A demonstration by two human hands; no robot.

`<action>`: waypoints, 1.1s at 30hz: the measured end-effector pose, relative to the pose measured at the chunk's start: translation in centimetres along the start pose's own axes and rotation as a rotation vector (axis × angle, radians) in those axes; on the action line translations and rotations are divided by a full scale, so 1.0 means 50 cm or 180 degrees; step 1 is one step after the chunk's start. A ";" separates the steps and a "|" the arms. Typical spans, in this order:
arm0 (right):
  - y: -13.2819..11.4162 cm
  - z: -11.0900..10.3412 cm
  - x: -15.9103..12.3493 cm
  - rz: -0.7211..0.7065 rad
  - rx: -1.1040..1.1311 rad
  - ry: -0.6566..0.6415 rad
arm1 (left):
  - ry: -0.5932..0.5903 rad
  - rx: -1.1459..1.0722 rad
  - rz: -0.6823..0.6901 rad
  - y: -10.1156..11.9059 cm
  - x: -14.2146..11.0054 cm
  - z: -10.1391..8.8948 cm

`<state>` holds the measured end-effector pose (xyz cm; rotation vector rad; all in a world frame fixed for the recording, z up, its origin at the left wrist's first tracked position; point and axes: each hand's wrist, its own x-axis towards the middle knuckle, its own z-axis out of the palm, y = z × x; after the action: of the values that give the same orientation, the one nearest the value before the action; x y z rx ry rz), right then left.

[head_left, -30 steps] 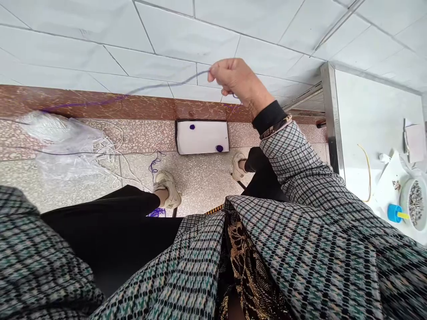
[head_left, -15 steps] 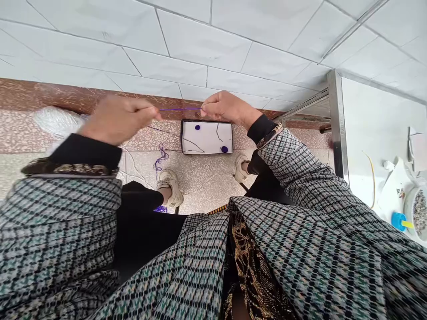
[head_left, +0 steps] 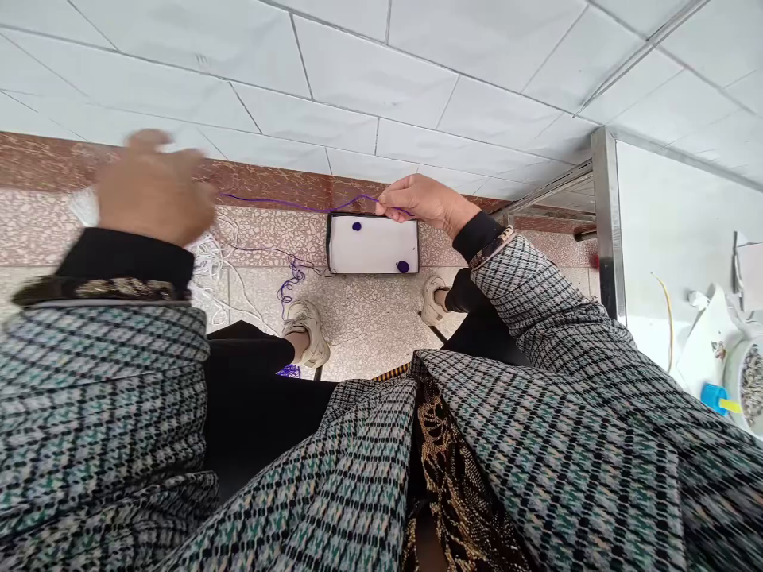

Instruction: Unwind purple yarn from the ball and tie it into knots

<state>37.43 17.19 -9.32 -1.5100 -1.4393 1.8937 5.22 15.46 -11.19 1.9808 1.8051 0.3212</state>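
At one o'clock the right hand [head_left: 422, 200] pinches purple yarn [head_left: 274, 202]; near the left hand [head_left: 153, 191] at ten (fingers blurred, can't tell), slack could snag on white strands [head_left: 208, 256].

Left hand [head_left: 153, 192] swung farther toward the frame's upper left, blurred. Purple yarn [head_left: 275, 202], taut half a second earlier, ran longer and wavy across upper centre.

2 hands [head_left: 153, 191] [head_left: 424, 200], 2 purple balls [head_left: 356, 226] [head_left: 403, 267], 1 box [head_left: 375, 248] show.
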 end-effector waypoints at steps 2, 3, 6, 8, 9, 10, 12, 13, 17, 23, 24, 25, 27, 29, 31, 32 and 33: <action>-0.009 0.031 0.003 -0.0044 -0.0032 -0.0137 | -0.0275 -0.0451 0.0261 0.110 -0.018 0.017; -0.013 0.045 0.005 -0.0069 -0.0067 -0.0224 | -0.0539 -0.0740 0.0431 0.153 -0.026 0.027; -0.021 0.072 0.012 -0.0121 -0.0181 -0.0386 | -0.0972 -0.1002 0.0461 0.212 -0.037 0.053; -0.022 0.074 0.015 -0.0093 -0.0221 -0.0412 | -0.1087 -0.0857 0.0332 0.204 -0.037 0.057; -0.021 0.070 0.016 -0.0057 -0.0231 -0.0409 | -0.1106 -0.0772 0.0286 0.193 -0.036 0.054; -0.020 0.065 0.017 -0.0013 -0.0235 -0.0398 | -0.1095 -0.0682 0.0258 0.178 -0.035 0.050; -0.016 0.053 0.017 0.0103 -0.0245 -0.0342 | -0.1044 -0.0462 0.0230 0.149 -0.031 0.041; -0.014 0.048 0.017 0.0155 -0.0252 -0.0304 | -0.1056 -0.0339 0.0201 0.135 -0.029 0.038; -0.010 0.044 0.016 0.0169 -0.0347 -0.0270 | -0.1183 -0.0393 0.0293 0.105 -0.022 0.045; -0.026 0.080 0.032 -0.0112 -0.0568 -0.0518 | -0.0861 -0.2746 0.0159 0.134 -0.029 0.078; -0.032 0.086 0.036 -0.0096 -0.0635 -0.0560 | -0.0798 -0.3030 -0.0036 0.143 -0.032 0.081; -0.038 0.092 0.041 -0.0057 -0.0708 -0.0575 | -0.0692 -0.3125 -0.0264 0.149 -0.035 0.084; -0.048 0.103 0.054 0.0027 -0.0847 -0.0577 | -0.0528 -0.2877 -0.0635 0.154 -0.040 0.085; -0.053 0.113 0.070 0.0060 -0.0915 -0.0647 | -0.0585 -0.2436 -0.0809 0.146 -0.044 0.083; -0.052 0.123 0.092 0.0038 -0.0896 -0.0830 | -0.0541 -0.2009 -0.0768 0.131 -0.047 0.079; -0.049 0.129 0.104 0.0009 -0.0860 -0.0940 | -0.0450 -0.1827 -0.0686 0.122 -0.048 0.077; -0.044 0.135 0.116 -0.0029 -0.0815 -0.1041 | -0.0390 -0.1721 -0.0601 0.114 -0.050 0.076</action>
<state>28.63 19.16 -11.05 -1.3351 -1.8905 2.0894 11.66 12.10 -11.58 1.4167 1.5992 0.5471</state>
